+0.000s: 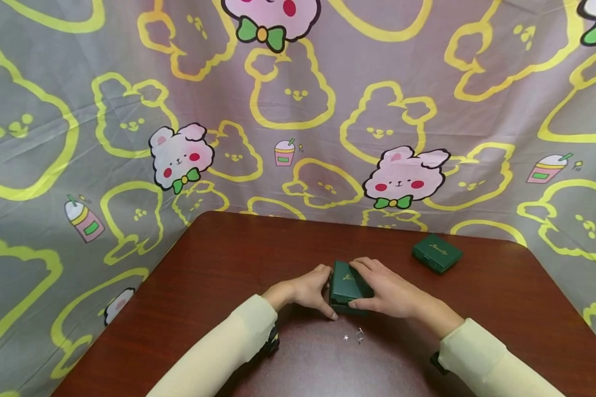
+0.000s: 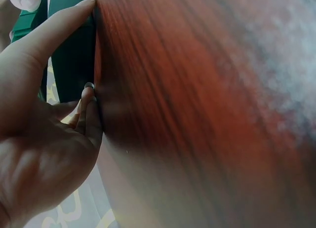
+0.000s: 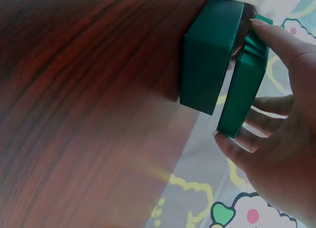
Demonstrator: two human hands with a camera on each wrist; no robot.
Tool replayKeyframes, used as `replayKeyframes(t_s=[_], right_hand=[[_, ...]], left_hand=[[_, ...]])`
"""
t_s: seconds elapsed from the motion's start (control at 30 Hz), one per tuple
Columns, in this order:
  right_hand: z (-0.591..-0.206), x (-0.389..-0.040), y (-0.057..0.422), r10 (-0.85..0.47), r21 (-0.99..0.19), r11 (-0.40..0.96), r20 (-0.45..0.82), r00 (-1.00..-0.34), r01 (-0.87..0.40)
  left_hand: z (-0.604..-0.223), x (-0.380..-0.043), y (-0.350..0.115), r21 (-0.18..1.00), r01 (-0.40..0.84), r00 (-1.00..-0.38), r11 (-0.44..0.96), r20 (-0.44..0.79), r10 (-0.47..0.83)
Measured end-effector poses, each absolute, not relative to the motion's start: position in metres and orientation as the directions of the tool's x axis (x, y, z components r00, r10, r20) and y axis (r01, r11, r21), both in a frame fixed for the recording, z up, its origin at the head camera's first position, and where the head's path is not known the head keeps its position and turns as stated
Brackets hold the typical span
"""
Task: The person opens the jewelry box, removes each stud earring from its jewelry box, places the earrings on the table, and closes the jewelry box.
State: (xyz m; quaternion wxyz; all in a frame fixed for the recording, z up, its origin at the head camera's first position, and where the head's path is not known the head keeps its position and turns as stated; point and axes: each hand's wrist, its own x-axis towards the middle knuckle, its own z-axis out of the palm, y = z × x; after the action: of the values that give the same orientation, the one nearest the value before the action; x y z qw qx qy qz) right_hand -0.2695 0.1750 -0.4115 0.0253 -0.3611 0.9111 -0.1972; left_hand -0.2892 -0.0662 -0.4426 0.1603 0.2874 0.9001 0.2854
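Observation:
A small dark green jewelry box stands near the middle of the table, its lid (image 1: pixel 345 284) with gold lettering on top. A narrow gap parts the lid (image 3: pixel 242 90) from the box base (image 3: pixel 207 65) in the right wrist view. My right hand (image 1: pixel 394 289) grips the lid between thumb and fingers, a little above the base. With thumb and fingertips low down by the table, my left hand (image 1: pixel 308 289) holds the base (image 2: pixel 74 55) from its left side. The box's inside is hidden.
Tiny silvery pieces, perhaps earrings (image 1: pixel 360 336), lie in front of the box, with a small star-shaped one (image 1: pixel 346 337) beside them. A second green box (image 1: pixel 437 252), lettered in gold, sits at the back right. Patterned cloth (image 1: pixel 323 138) hangs behind the brown table (image 1: pixel 258 242).

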Motion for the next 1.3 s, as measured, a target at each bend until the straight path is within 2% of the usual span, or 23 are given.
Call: replayKeyframes(t_s=[0.57,1.0,1.3], right_hand=[[-0.4153,-0.2685,0.1726,-0.706,-0.384,0.629,0.081,-0.704,-0.675],[-0.4181,-0.2684,0.1706,-0.709,-0.357,0.634,0.087,-0.7,-0.686],[-0.4192,-0.2692,0.1701,-0.706,-0.368,0.647,0.041,-0.707,-0.667]], left_hand=[[-0.4432,-0.2889,-0.0652,0.601,0.42,-0.791,0.68,-0.125,0.599],[-0.4436,-0.2885,-0.066,0.606,0.424,-0.78,0.672,-0.132,0.611],[-0.4438,-0.289,-0.0666,0.621,0.416,-0.781,0.665,-0.131,0.611]])
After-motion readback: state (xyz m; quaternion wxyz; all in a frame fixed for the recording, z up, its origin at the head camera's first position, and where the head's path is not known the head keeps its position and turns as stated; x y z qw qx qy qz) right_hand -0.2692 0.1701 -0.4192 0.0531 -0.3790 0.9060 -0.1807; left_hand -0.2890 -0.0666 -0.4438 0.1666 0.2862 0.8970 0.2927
